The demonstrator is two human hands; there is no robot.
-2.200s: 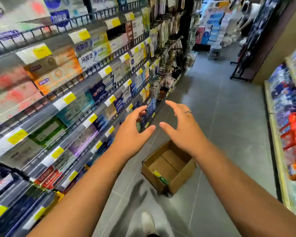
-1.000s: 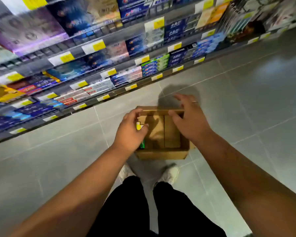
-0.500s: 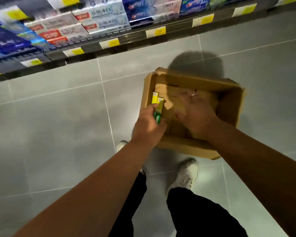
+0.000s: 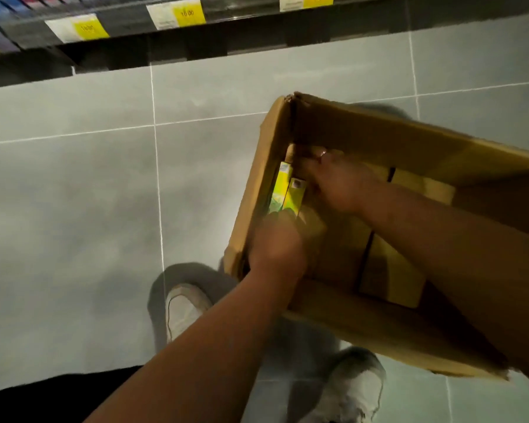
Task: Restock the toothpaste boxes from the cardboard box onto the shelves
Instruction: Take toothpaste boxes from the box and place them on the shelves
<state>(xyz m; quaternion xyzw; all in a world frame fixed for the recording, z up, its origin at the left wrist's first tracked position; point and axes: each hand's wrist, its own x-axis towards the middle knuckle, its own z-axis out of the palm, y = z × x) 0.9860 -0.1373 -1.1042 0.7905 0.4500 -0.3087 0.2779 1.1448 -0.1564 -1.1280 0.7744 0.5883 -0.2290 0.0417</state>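
Several yellow price labels (image 4: 77,27) along the lowest shelf (image 4: 126,21) at upper left. Below, grey floor tiles (image 4: 74,193), then a pale shoe (image 4: 184,309).

Further right, two toothpaste boxes (image 4: 289,190), yellow and green, on edge side by side against the left wall of the cardboard box (image 4: 379,138).

Step in hand, judged from the hand positions: picking the pair out of the cardboard box.

Left hand (image 4: 278,242): curled over the near ends of the pair and apparently clamped on them. Blurred, so treat as likely rather than certain.

Right hand (image 4: 339,184): reaching into the far left corner, fingertips at the far ends of the pair. Cannot tell whether pinching or merely touching.

Further right inside: only bottom flaps (image 4: 388,270) in view.

Next move, as a judgement:
1. Secure both ends of the pair.
2. Lift straight up, clear of the wall.
3. Turn towards the shelf and find the matching slot.
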